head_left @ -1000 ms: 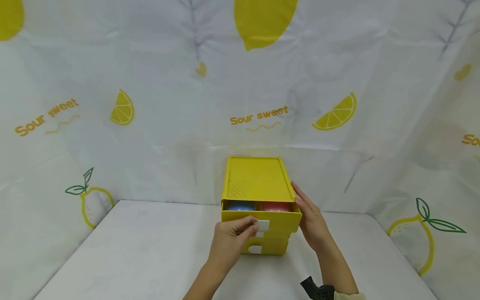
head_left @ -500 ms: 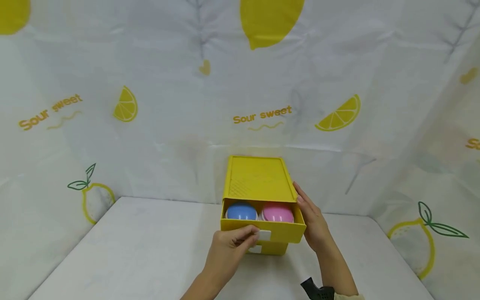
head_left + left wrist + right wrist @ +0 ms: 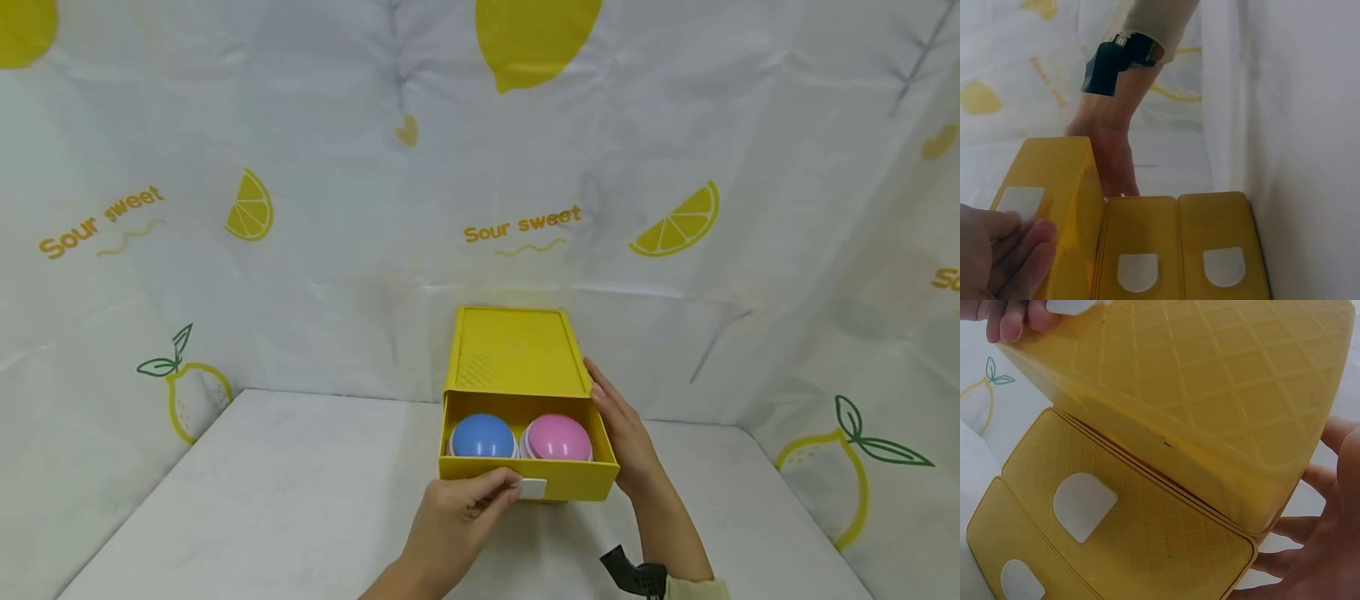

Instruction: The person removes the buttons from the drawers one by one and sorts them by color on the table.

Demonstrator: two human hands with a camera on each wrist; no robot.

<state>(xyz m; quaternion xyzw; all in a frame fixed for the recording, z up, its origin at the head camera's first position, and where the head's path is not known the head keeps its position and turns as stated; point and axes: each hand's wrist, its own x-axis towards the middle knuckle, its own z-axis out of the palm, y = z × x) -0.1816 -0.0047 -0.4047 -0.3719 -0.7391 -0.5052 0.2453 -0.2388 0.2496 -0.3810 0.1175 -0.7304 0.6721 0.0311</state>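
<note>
On the white table stands a small yellow drawer cabinet point(image 3: 517, 350) with its top drawer point(image 3: 573, 481) pulled well out. My left hand point(image 3: 450, 525) pinches the white tab point(image 3: 534, 489) on that drawer's front between thumb and fingers. Inside the drawer sit a blue domed container point(image 3: 483, 436) on the left and a pink domed container point(image 3: 558, 437) on the right, both with white lower parts. Along the cabinet's right side my right hand point(image 3: 628, 446) rests with fingers extended. Two lower drawers point(image 3: 1141, 225) with white tabs are closed, mostly hidden in the head view.
The white table point(image 3: 300, 483) spreads to both sides of the cabinet. A white sheet printed with lemons point(image 3: 360, 250) hangs behind and at the sides, close to the cabinet's back. A black strap with a mount point(image 3: 633, 573) is on my right wrist.
My left hand has drawn the top drawer outward toward me, bringing the blue and pink containers into fuller view. My right hand has stayed against the cabinet's side.
</note>
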